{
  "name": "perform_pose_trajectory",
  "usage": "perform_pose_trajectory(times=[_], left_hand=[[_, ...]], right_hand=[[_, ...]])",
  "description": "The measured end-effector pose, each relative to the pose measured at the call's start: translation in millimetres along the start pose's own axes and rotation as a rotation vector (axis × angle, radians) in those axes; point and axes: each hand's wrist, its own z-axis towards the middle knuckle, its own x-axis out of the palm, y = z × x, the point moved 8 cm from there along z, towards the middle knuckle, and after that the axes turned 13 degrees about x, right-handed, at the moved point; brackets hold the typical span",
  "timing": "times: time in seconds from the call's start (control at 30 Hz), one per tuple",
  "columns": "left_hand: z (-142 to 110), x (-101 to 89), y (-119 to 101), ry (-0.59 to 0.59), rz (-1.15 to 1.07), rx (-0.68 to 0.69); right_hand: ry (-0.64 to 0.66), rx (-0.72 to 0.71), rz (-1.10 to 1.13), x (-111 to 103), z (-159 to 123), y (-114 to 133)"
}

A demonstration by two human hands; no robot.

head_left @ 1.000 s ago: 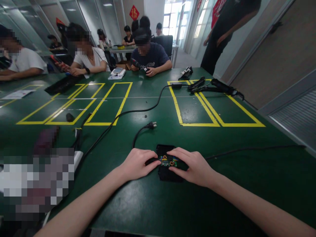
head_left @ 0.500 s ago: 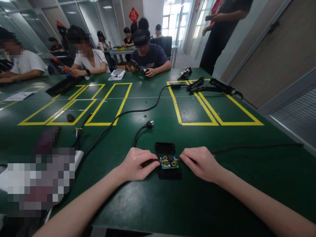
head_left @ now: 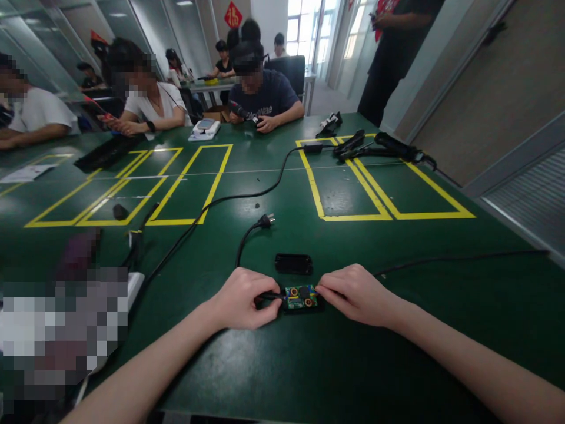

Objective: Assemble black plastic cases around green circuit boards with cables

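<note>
A small green circuit board (head_left: 301, 296) with copper-coloured coils lies between my two hands, over a black case half (head_left: 304, 308) that it mostly covers. My left hand (head_left: 249, 299) is closed, thumb and fingers pinching a black cable (head_left: 266, 295) at the board's left end. At its right end, my right hand (head_left: 357, 294) pinches the cable wires, with a bit of blue and yellow showing by the fingertips. The other black case half (head_left: 293, 264) rests hollow side up just behind the board.
A black plug (head_left: 266, 221) on its cord lies beyond my left hand. One long cord (head_left: 247, 195) crosses the green table (head_left: 353, 377) towards black tools (head_left: 353, 144). Yellow tape (head_left: 357, 218) marks rectangles. Blurred-out items (head_left: 66, 324) sit at left. People work across the table.
Both hands have brought the circuit board slightly nearer to me, from between the two case halves to over the nearer one. The view has shifted a little.
</note>
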Motion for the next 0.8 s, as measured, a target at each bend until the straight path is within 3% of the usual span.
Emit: perform_pose_trajectory(times=[0.3,0.5,0.8], left_hand=[[-0.6,-1.1,-1.7,-0.01,-0.06,0.003],[-1.1,3.7,1.9,0.03,-0.043,-0.039],[-2.6,0.7,7.9,0.012,0.048,-0.085]], right_hand=[[-0.106,-0.072,-0.002,-8.1,-4.4,8.0],[-0.048,-0.01,-0.018,-1.8,-1.6,5.3],[-0.178,0.014,-0.106,-10.6,0.8,-1.1]])
